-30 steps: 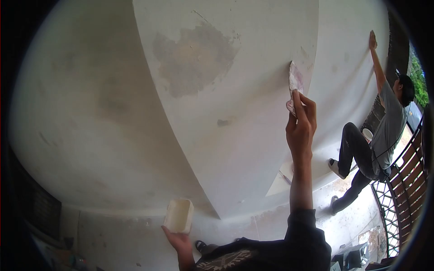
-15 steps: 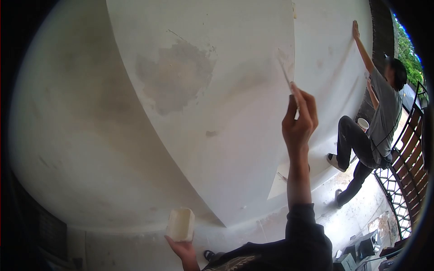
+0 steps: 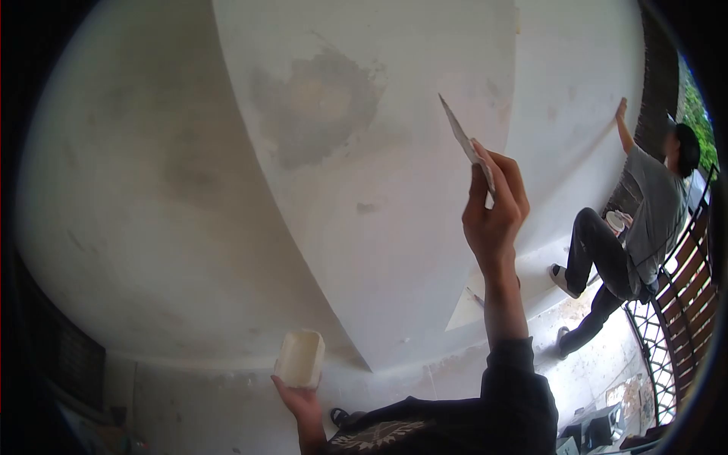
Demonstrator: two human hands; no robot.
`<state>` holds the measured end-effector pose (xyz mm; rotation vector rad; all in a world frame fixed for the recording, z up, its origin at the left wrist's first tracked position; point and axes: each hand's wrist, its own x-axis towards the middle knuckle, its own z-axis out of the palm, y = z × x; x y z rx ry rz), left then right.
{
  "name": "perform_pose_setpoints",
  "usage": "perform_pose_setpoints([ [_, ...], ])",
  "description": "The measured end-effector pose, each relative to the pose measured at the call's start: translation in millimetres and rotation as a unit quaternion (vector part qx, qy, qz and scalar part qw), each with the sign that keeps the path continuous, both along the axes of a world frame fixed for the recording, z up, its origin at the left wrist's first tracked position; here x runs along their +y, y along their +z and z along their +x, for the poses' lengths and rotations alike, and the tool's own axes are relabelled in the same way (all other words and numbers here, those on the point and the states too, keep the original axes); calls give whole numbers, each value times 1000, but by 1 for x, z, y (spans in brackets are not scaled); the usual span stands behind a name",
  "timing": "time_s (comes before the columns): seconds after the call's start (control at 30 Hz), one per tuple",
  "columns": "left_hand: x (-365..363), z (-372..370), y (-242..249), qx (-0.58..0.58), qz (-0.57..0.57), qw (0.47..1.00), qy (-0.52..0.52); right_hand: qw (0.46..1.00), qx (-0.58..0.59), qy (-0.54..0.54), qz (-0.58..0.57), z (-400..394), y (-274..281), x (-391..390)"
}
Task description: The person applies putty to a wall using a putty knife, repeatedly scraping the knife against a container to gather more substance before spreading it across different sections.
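Raised in front of the pale wall, my right hand (image 3: 497, 201) grips a thin flat-bladed scraper (image 3: 458, 130) by its lower end. The blade points up and to the left, and its tip looks apart from the wall. Low in the view, my left hand (image 3: 302, 402) holds a cream rectangular tub (image 3: 301, 359) from beneath, its open top facing me. A grey rough patch (image 3: 318, 106) marks the wall (image 3: 379, 280) to the left of the blade, with a small grey smudge (image 3: 365, 208) below it.
At the right, a co-worker (image 3: 658, 212) in a grey shirt stands with one hand on the wall and a round white container (image 3: 615, 221) at the other. Behind is a slatted metal gate (image 3: 686, 296). Boxes (image 3: 599, 431) lie at the bottom right.
The scraper has swung left and its blade now shows wider. The view has shifted slightly. The co-worker's raised arm is lower, and the round container has tilted.
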<state>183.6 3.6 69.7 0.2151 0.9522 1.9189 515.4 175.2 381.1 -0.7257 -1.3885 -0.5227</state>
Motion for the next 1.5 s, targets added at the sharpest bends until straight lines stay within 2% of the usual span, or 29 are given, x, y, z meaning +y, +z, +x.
perform_pose_setpoints([
  [0.03,0,3,5,-6,2,1000,-1,1000,19,21,1,-7,-4,-8],
  [0.1,-1,12,14,-4,40,999,-4,983,63,165,-48,-20,-22,-27],
  [0.17,-1,16,9,-1,47,999,16,940,94,312,-101,-41,-48,-48],
  [0.23,2,24,15,26,40,997,63,881,89,418,-203,-61,-75,-65],
  [0.37,0,34,36,84,3,990,116,773,87,491,-391,-110,-127,-80],
  [0.43,-1,34,43,91,-5,987,136,753,44,473,-455,-124,-147,-82],
  [0.53,-5,37,40,122,-8,980,156,750,-1,453,-481,-141,-176,-74],
  [0.6,-6,36,37,133,-11,977,166,780,-57,419,-462,-149,-183,-71],
  [0.67,-8,44,37,210,-53,962,169,790,-98,401,-453,-151,-184,-70],
  [0.73,-8,48,40,204,-43,962,179,805,-154,373,-435,-155,-188,-69],
  [0.87,-8,47,42,212,-38,960,181,795,-158,372,-451,-164,-202,-69],
  [0.97,-9,44,38,197,-30,965,171,819,-210,347,-405,-165,-210,-74],
  [1.07,-6,44,33,197,-25,966,164,796,-220,345,-447,-164,-207,-83],
  [1.13,-7,44,35,196,-36,968,153,741,-220,326,-544,-163,-203,-90],
  [1.17,-9,45,34,195,-47,969,143,740,-220,324,-546,-163,-199,-94],
  [1.23,-9,43,30,198,-53,969,138,646,-121,380,-651,-166,-190,-101],
  [1.37,-10,38,30,219,-63,965,130,611,-54,419,-669,-163,-207,-97],
  [1.43,-11,37,32,217,-60,965,131,542,86,453,-703,-160,-213,-96],
  [1.47,-10,37,32,212,-57,966,134,545,90,453,-700,-158,-217,-95],
  [1.5,-10,37,29,215,-54,966,130,513,143,470,-704,-155,-222,-94],
])
